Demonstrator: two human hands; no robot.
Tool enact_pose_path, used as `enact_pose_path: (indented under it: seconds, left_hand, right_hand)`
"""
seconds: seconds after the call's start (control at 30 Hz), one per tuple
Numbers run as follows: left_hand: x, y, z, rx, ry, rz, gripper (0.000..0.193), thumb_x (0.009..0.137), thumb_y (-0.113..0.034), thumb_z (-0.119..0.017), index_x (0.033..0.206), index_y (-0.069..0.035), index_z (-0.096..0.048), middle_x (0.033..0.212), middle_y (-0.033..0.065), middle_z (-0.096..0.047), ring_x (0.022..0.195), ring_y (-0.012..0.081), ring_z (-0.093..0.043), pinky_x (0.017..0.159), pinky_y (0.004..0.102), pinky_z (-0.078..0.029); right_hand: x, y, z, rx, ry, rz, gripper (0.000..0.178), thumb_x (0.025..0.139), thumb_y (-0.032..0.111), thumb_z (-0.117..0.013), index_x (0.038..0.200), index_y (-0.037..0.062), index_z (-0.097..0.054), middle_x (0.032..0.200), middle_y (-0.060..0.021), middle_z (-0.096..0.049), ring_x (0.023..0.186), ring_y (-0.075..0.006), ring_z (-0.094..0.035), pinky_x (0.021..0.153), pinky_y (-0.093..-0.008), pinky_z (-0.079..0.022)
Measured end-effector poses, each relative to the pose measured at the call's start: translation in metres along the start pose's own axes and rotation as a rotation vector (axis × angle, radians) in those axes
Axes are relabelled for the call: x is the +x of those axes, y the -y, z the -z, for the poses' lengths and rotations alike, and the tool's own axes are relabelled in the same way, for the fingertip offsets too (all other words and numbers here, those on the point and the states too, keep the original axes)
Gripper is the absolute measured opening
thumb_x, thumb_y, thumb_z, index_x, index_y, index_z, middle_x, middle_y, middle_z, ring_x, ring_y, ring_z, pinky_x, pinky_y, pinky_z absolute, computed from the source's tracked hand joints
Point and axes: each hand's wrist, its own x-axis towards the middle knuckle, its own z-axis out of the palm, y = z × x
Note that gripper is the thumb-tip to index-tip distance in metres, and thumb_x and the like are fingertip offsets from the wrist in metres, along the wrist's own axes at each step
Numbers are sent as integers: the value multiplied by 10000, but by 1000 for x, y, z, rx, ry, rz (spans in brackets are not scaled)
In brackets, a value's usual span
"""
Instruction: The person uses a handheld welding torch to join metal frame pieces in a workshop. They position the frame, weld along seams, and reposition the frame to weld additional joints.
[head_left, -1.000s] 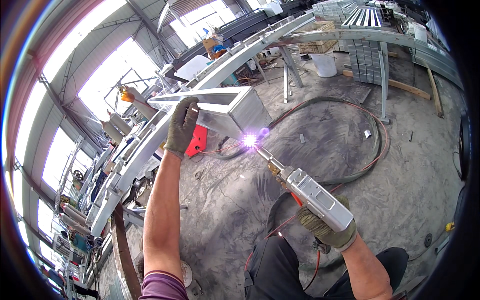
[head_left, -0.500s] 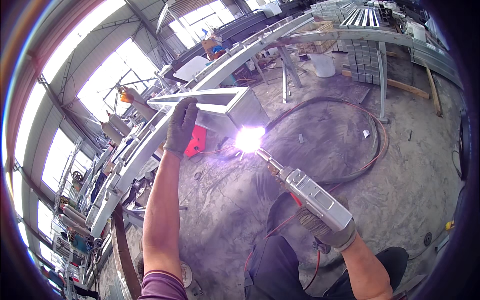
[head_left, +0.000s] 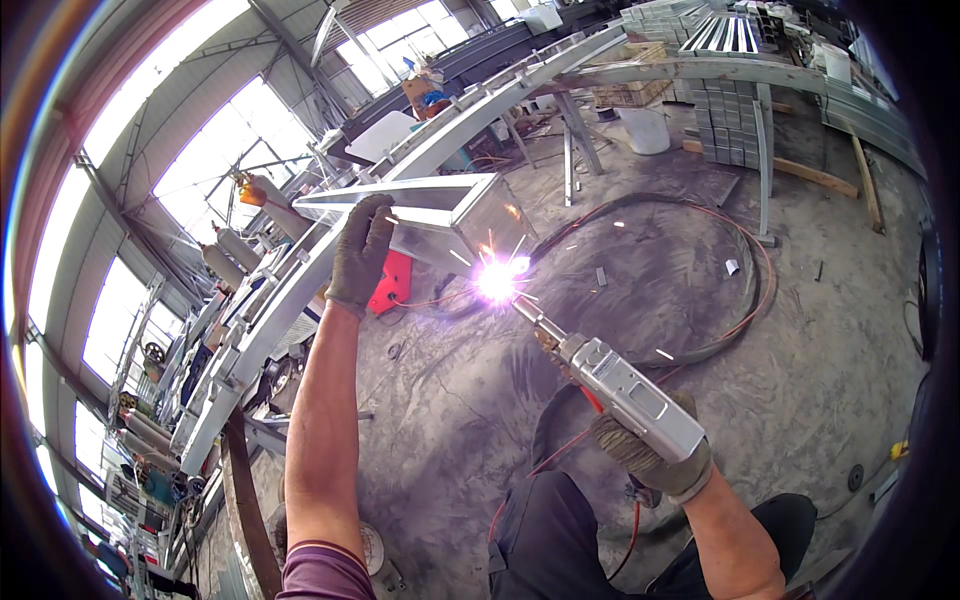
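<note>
My left hand, in a dark work glove, is closed on the near side of a box-shaped silver metal frame. My right hand, gloved too, is wrapped round the grip of a silver handheld welding gun. The gun's nozzle points up and left to the frame's lower near corner. A glaring white-violet arc burns there, with sparks flying out; the glare hides the joint and the nozzle's very tip. A red clamp-like piece shows beneath the frame, beside my left hand.
A long metal rail runs behind the frame. Black and red cables loop across the concrete floor. Stacked metal tubes and a white bucket stand at the back right. Gas cylinders stand at the left.
The arc's glare has shrunk somewhat, and more sparks now scatter up and to the right. Both hands, the welding gun and the frame stay practically where they were.
</note>
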Motion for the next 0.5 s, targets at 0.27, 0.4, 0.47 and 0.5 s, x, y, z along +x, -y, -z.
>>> enact_pose_path:
  seconds: [0.27,0.4,0.47,0.5]
  left_hand:
    - [0,-8,-1,-38,9,90,269,1108,-240,-606,1286,-54,-686,1230,59,-686,1178,164,-604,1061,330,-465]
    - [-1,-8,-1,-50,-6,103,269,1109,-243,-603,1288,-58,-683,1219,54,-685,1165,160,-603,1055,328,-468]
    - [-2,-7,-2,-74,-18,120,268,1109,-240,-602,1292,-59,-679,1208,47,-682,1151,155,-603,1049,325,-470]
    - [-2,-5,-1,-66,-4,94,269,1112,-235,-598,1293,-53,-677,1189,36,-677,1120,141,-598,1018,312,-478]
  right_hand:
    - [-10,-6,-3,126,149,-155,390,1022,188,-672,1395,75,-661,1299,-52,-741,1162,-157,-719,1022,-349,-564]
    - [-5,-3,-1,57,57,-36,360,1018,132,-673,1373,79,-671,1267,-51,-743,1147,-154,-719,964,-326,-588]
    - [-4,-2,-1,61,6,-14,350,1015,107,-671,1364,75,-672,1254,-51,-741,1131,-153,-721,928,-311,-594]
    - [1,4,7,131,46,-70,336,1013,105,-678,1347,69,-678,1221,-49,-747,1095,-158,-729,906,-308,-594]
